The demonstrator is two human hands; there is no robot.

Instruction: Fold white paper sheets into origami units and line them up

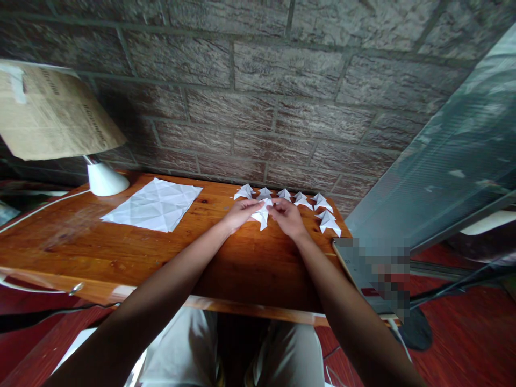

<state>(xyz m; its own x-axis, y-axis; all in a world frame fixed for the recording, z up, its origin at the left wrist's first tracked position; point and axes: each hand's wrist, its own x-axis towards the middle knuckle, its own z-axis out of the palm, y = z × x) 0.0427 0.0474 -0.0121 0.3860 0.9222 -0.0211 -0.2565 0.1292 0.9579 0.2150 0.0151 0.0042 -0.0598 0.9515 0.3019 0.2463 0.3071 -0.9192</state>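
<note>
Both my hands meet over the far middle of a wooden table (121,252). My left hand (242,211) and my right hand (287,215) pinch a small white folded paper piece (261,215) between their fingertips, fingers closed on it. Several finished white folded paper figures (303,200) lie in a row along the table's far edge, just beyond my hands, with two more (329,221) at the right. A creased white paper sheet (155,204) lies flat to the left.
A white lamp base (105,179) with a paper-covered shade (48,113) stands at the far left, its cord trailing off the table. A brick wall (282,80) rises behind. A grey board (355,258) overhangs the table's right edge.
</note>
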